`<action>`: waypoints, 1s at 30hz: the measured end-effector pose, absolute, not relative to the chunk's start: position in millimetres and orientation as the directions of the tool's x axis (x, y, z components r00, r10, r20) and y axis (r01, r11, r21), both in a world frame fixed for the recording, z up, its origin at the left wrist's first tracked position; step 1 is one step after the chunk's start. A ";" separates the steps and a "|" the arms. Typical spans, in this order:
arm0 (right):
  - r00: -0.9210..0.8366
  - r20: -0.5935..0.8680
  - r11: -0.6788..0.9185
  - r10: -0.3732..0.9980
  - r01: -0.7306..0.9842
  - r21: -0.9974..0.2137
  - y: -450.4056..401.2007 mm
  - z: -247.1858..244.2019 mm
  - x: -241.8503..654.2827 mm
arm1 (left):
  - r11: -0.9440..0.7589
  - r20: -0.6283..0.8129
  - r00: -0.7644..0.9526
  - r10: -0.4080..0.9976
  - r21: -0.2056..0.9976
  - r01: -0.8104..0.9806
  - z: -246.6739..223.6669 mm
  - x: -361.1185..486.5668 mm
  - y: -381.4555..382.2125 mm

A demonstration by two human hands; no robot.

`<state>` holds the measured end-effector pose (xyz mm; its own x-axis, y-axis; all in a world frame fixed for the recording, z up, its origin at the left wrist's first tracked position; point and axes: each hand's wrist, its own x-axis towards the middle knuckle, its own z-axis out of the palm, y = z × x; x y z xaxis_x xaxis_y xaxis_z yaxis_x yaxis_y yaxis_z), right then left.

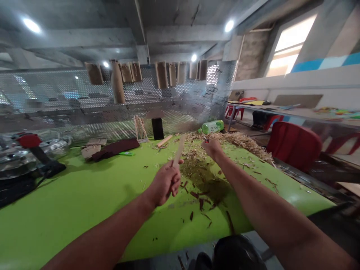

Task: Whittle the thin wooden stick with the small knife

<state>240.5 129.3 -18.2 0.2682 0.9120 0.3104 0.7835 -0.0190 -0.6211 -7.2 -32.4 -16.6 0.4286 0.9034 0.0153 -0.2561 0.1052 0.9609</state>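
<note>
Stick, pale and slim, stands out of the person's left hand above a green worktable, its long axis running forward and a little to the right, away from the body. The left fingers are wrapped around its near end, with no gap showing; the far length is bare. To the right of that bare length, and apart from it, is the right hand, its fingers bent around a small object with a spot of red, too small and blurred to identify. The left hand is the nearer of the two, being on the stick itself; the right is farther forward, level with the stick's outer part. Below and between the hands lie pale shavings and dark slivers. Beyond sit a second stick, a black slab and a green bottle on its side. A brown sheet lies farther left; a perforated metal screen backs the table, and a red chair stands at right.
</note>
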 end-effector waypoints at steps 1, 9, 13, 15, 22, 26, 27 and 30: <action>0.250 0.310 0.040 0.917 0.717 -0.696 128.2 -21.4 234.3 | 0.121 0.012 0.392 0.920 0.942 -0.313 -16.3 -11.4 -25.0; -0.035 0.247 0.247 0.968 0.288 -0.925 94.4 -22.5 181.7 | 0.193 -0.002 0.362 0.932 0.849 -0.491 -12.0 -30.2 -4.9; -0.111 0.204 0.222 0.973 0.182 -0.958 86.3 -20.8 178.9 | 0.167 0.033 0.370 0.928 0.852 -0.496 -12.5 -30.0 -8.3; -0.135 0.193 0.209 0.972 0.118 -0.971 84.9 -21.0 177.6 | 0.146 0.046 0.360 0.932 0.862 -0.486 -13.0 -29.8 -9.3; -0.201 0.189 0.174 0.961 -0.091 -0.981 77.1 -17.2 173.2 | 0.118 0.046 0.359 0.932 0.899 -0.421 -13.9 -26.9 -11.7; -0.307 0.159 0.086 0.938 -0.237 -0.968 69.5 -13.0 170.0 | 0.130 0.013 0.368 0.930 0.923 -0.361 -15.3 -26.0 -11.5; -0.338 0.146 0.052 0.930 -0.272 -0.961 67.3 -12.2 168.9 | 0.130 0.004 0.371 0.929 0.933 -0.335 -15.9 -25.7 -11.6; -0.406 0.137 -0.017 0.904 -0.355 -0.935 61.0 -10.4 164.8 | 0.145 -0.035 0.414 0.910 0.960 -0.238 -18.2 -24.5 -13.1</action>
